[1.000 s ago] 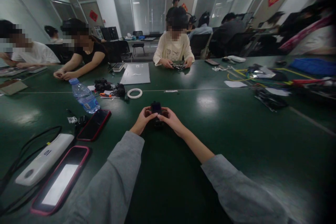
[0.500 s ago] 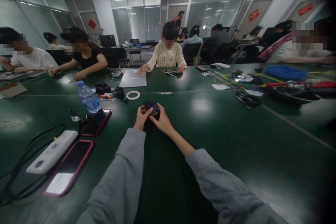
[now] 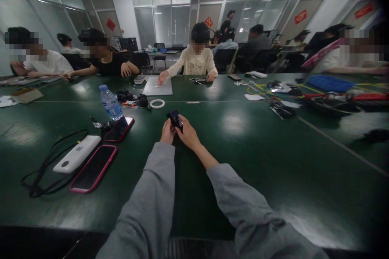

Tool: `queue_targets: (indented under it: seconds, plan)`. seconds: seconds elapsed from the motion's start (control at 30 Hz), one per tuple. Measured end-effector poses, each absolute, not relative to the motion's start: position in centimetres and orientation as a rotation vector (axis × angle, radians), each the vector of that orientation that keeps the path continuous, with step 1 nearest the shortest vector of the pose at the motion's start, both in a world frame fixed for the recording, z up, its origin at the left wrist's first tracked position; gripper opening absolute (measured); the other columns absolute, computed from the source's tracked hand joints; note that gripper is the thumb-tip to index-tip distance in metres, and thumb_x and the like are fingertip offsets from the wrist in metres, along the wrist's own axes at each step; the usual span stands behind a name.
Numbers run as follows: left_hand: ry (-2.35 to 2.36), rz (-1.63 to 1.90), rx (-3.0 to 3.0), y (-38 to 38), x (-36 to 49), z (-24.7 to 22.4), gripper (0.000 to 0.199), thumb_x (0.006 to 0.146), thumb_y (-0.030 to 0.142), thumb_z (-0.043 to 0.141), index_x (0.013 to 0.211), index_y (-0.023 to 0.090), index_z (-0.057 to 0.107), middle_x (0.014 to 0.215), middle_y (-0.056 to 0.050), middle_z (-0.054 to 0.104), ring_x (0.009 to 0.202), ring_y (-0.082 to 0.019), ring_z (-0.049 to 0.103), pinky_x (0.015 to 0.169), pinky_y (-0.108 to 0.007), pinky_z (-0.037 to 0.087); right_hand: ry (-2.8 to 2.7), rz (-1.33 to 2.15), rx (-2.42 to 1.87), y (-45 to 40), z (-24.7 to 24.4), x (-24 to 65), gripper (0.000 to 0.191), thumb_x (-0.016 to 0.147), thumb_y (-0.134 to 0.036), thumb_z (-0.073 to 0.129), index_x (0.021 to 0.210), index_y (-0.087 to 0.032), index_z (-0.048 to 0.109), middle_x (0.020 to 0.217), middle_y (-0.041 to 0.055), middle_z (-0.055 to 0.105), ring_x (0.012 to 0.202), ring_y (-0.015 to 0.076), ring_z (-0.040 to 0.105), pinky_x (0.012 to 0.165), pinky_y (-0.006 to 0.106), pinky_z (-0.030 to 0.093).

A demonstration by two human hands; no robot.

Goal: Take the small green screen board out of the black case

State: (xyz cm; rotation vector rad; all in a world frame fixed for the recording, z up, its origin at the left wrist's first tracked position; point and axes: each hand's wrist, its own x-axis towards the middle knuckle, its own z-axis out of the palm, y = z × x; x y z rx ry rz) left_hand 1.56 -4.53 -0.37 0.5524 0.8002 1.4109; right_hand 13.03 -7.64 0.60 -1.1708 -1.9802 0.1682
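Note:
Above the green table (image 3: 243,162), both hands are closed around a small black box-shaped device (image 3: 173,117) with a dark, glossy, screen-like face. My left hand (image 3: 167,133) grips its left and near side. On the other side my right hand (image 3: 189,132) wraps the device's right edge, thumb and fingers near a small shiny part. Its underside is hidden by the hands, and its exact kind is too small to make out.
Left of my arms lie two red-edged phones (image 3: 94,168), a white power bank (image 3: 77,154) with a black cable, and a water bottle (image 3: 111,104). A white tape ring (image 3: 157,104) lies farther off. Cables and a blue tray (image 3: 331,83) are at right. Several people sit around.
The black device has turned in my hands, and my right hand now wraps closer around it. The view has shifted, showing the near table edge. Across the table, a person's hand has moved over the silver laptop-like slab.

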Motion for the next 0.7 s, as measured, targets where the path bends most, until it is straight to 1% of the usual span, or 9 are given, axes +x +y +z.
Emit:
queue_targets:
  seconds: [0.1, 0.2, 0.3, 0.4, 0.5, 0.63, 0.7]
  plan:
    - [0.764, 1.404, 0.517, -5.0, 1.5, -0.4, 0.046, 0.078, 0.055, 0.052, 0.105, 0.019, 0.055, 0.089, -0.005, 0.063, 0.082, -0.015, 0.061, 0.077, -0.029, 0.047, -2.034, 0.172, -1.148, -8.2, 0.8, 12.8, 0.052, 0.090, -0.028, 0.042, 0.137, -0.017, 0.025, 0.129, 0.0114, 0.038, 0.116, 0.0217, 0.043, 0.097, 0.039, 0.041]
    - [0.690, 1.369, 0.483, -5.5, 1.3, -0.1, 0.053, 0.080, 0.061, 0.042, 0.102, 0.016, 0.059, 0.093, -0.009, 0.064, 0.090, -0.020, 0.061, 0.082, -0.033, 0.047, -2.073, 0.137, -1.127, -8.9, 0.9, 12.6, 0.047, 0.090, -0.028, 0.041, 0.134, -0.016, 0.028, 0.127, 0.0122, 0.039, 0.114, 0.0227, 0.044, 0.096, 0.039, 0.041]
    - [0.606, 1.326, 0.523, -5.8, 1.1, 0.2, 0.060, 0.080, 0.065, 0.038, 0.102, 0.014, 0.061, 0.099, -0.011, 0.065, 0.097, -0.022, 0.059, 0.086, -0.034, 0.046, -2.102, 0.099, -1.111, -9.5, 1.0, 12.5, 0.042, 0.091, -0.027, 0.040, 0.131, -0.016, 0.031, 0.124, 0.0130, 0.040, 0.114, 0.0238, 0.044, 0.095, 0.039, 0.042]
    - [0.589, 1.294, 0.560, -5.8, 1.1, 0.4, 0.066, 0.078, 0.069, 0.036, 0.099, 0.013, 0.062, 0.100, -0.012, 0.065, 0.099, -0.023, 0.058, 0.087, -0.035, 0.045, -2.088, 0.088, -1.131, -9.7, 0.8, 12.4, 0.040, 0.091, -0.028, 0.040, 0.129, -0.016, 0.032, 0.123, 0.0128, 0.041, 0.112, 0.0245, 0.046, 0.092, 0.039, 0.044]
    - [0.610, 1.276, 0.553, -5.5, 1.0, 0.3, 0.067, 0.077, 0.071, 0.035, 0.100, 0.014, 0.060, 0.100, -0.011, 0.065, 0.099, -0.024, 0.058, 0.087, -0.036, 0.046, -2.069, 0.102, -1.145, -9.5, 0.6, 12.4, 0.045, 0.091, -0.031, 0.042, 0.132, -0.017, 0.029, 0.125, 0.0125, 0.040, 0.110, 0.0256, 0.047, 0.090, 0.041, 0.045]
    - [0.675, 1.282, 0.545, -5.2, 0.9, 0.2, 0.062, 0.075, 0.071, 0.039, 0.105, 0.019, 0.058, 0.101, -0.008, 0.064, 0.099, -0.024, 0.058, 0.086, -0.037, 0.046, -2.045, 0.143, -1.152, -9.3, 0.5, 12.3, 0.059, 0.089, -0.031, 0.045, 0.139, -0.018, 0.016, 0.129, 0.0132, 0.037, 0.111, 0.0274, 0.047, 0.091, 0.043, 0.044]
    - [0.677, 1.280, 0.541, -5.1, 0.9, 0.2, 0.061, 0.076, 0.070, 0.040, 0.106, 0.020, 0.057, 0.102, -0.007, 0.064, 0.100, -0.024, 0.058, 0.086, -0.037, 0.046, -2.058, 0.137, -1.156, -9.4, 0.6, 12.3, 0.062, 0.089, -0.030, 0.044, 0.142, -0.020, 0.013, 0.130, 0.0130, 0.036, 0.111, 0.0278, 0.046, 0.091, 0.043, 0.044]
